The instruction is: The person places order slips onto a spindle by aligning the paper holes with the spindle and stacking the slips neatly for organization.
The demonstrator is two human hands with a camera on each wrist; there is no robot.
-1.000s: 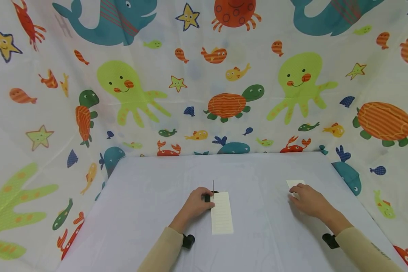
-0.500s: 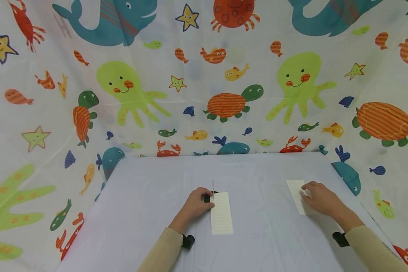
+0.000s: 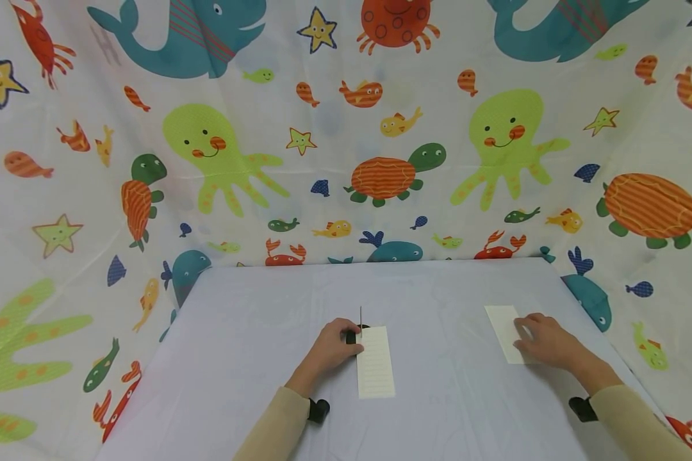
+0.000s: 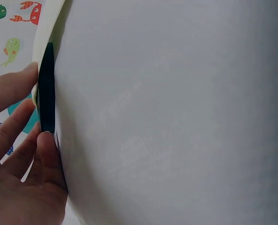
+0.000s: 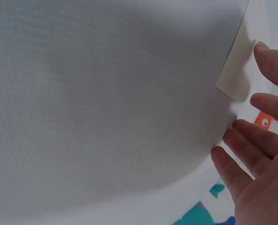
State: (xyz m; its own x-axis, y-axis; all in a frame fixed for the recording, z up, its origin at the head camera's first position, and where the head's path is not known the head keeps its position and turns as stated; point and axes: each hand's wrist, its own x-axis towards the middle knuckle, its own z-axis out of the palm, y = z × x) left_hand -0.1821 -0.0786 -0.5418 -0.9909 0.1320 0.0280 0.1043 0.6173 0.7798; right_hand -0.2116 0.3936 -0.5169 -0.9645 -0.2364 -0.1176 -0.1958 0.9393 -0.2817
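My left hand (image 3: pixel 330 347) holds the side of a bill spike, whose dark base (image 3: pixel 351 337) stands mid-table with a thin upright needle (image 3: pixel 361 315). Lined paper slips (image 3: pixel 375 365) lie over that base, with the needle at their top left corner. In the left wrist view the thumb touches the slips and the other fingertips are at the base (image 4: pixel 47 101). My right hand (image 3: pixel 548 346), fingers loosely bent and apart, hovers at the right edge of a single pale slip (image 3: pixel 500 325). Nothing sits between its thumb and fingers in the right wrist view.
A white cloth (image 3: pixel 254 333) covers the table. Behind and at both sides hangs a curtain (image 3: pixel 329 134) printed with sea animals. Black wrist devices (image 3: pixel 318 410) are strapped near both sleeves.
My right hand has drawn back to the right from the single slip, uncovering more of it. The slip stays in place. My left hand keeps its hold on the bill spike.
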